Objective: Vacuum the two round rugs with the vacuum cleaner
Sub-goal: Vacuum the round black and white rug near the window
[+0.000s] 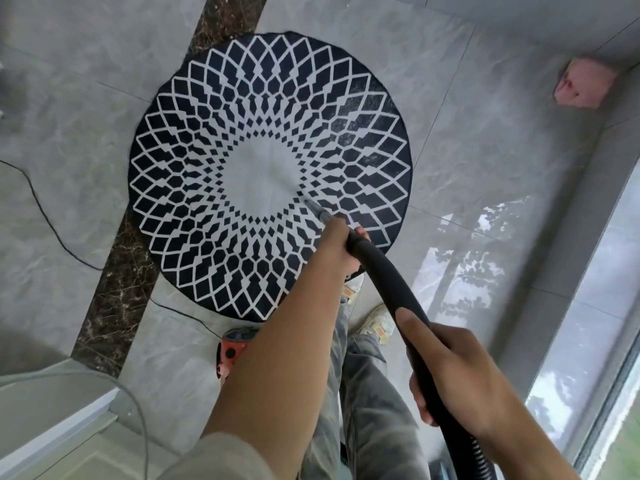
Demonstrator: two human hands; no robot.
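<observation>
**Nozzle (317, 211) down on the round rug (207, 140), two-handed grip**

The left hand (341, 245) wraps the black tube (388, 282) at its front end, its fingers mostly hidden behind the hand. The right hand (460, 379) grips the tube lower down, forefinger laid along it. The grey nozzle touches the rug beside its pale centre. The left forearm half hides an orange-red casing (231, 348).

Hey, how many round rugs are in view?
1: the black-and-white round rug lies on the tiled floor, under the vacuum nozzle. A second one may be out of frame.
</observation>
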